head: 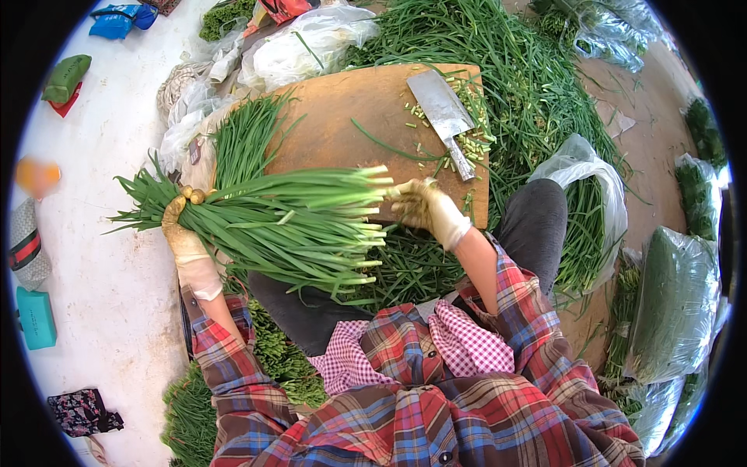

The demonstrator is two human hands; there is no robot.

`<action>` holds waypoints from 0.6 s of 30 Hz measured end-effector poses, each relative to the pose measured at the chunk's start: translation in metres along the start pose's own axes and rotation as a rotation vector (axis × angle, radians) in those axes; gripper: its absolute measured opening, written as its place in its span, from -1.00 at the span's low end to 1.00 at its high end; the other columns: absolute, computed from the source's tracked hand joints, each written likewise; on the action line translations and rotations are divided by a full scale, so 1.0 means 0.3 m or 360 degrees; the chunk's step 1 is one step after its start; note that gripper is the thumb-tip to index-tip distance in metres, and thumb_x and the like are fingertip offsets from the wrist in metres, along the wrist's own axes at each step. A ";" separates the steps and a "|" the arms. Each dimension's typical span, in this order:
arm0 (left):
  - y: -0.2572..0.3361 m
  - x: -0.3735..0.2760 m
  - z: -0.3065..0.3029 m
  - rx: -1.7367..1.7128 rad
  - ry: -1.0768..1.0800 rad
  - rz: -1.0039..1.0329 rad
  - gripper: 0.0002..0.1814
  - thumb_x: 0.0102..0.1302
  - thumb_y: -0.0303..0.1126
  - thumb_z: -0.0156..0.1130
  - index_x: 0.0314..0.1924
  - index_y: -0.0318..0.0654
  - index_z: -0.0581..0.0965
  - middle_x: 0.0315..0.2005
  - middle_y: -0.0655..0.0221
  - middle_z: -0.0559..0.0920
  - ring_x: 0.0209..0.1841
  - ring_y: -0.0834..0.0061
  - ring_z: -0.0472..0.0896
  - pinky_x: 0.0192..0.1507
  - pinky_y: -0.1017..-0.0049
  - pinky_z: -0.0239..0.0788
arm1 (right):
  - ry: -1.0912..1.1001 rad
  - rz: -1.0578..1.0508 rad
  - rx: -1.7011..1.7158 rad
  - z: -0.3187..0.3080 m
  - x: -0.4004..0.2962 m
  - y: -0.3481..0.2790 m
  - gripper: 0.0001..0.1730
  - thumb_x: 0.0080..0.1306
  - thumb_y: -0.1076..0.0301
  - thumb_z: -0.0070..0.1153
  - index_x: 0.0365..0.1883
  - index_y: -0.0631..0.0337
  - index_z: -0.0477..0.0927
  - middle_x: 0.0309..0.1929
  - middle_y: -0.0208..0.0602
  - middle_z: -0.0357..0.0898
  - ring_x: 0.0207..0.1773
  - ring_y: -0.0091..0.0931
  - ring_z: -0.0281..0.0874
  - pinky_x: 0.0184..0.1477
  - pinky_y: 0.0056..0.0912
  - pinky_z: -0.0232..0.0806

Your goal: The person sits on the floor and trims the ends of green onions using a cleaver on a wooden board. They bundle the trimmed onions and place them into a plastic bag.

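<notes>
My gloved left hand (184,219) grips a big bunch of garlic chives (280,222) near its green leafy tips, with the pale cut ends pointing right. My gloved right hand (423,210) is at those pale ends, its fingers bent and slightly blurred; whether it pinches any stalk I cannot tell. Behind the bunch lies a wooden cutting board (332,111). On the board's right side rests a cleaver (440,105) among short cut stem ends (474,117). A smaller heap of chives (248,134) lies along the board's left edge.
A large pile of loose chives (525,87) surrounds the board's back and right. An open plastic bag of chives (589,222) stands by my right knee. Wrapped bundles (674,303) lie far right. White plastic bags (306,44) are behind the board, and tied bunches (192,408) at lower left.
</notes>
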State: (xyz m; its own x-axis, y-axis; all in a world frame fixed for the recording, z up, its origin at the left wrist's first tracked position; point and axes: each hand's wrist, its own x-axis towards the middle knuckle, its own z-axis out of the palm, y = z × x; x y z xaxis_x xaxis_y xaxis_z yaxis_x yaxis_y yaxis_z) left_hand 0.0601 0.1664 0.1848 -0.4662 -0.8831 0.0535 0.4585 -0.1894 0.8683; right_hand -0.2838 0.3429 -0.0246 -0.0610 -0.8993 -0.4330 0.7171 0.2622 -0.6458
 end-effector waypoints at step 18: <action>-0.103 0.063 0.047 0.0114 0.0600 -0.0165 -0.79 0.26 -0.37 0.11 -0.20 -0.36 0.54 -0.24 0.15 0.66 -0.15 0.14 0.61 -0.04 0.25 0.49 | 0.0274 -0.0378 -0.0086 0.157 -0.021 -0.211 -0.75 0.38 0.15 0.03 -0.37 0.13 0.52 -0.74 -0.57 0.29 -0.76 -0.69 0.08 -0.71 -0.59 -0.03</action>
State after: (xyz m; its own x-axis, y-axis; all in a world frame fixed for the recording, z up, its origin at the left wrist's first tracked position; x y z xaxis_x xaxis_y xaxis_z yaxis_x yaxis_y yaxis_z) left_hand 0.0266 0.1615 0.1659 -0.1908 -0.9591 -0.2093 0.3632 -0.2670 0.8926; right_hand -0.2960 0.3156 0.0486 -0.3426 -0.8665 -0.3632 0.6311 0.0741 -0.7721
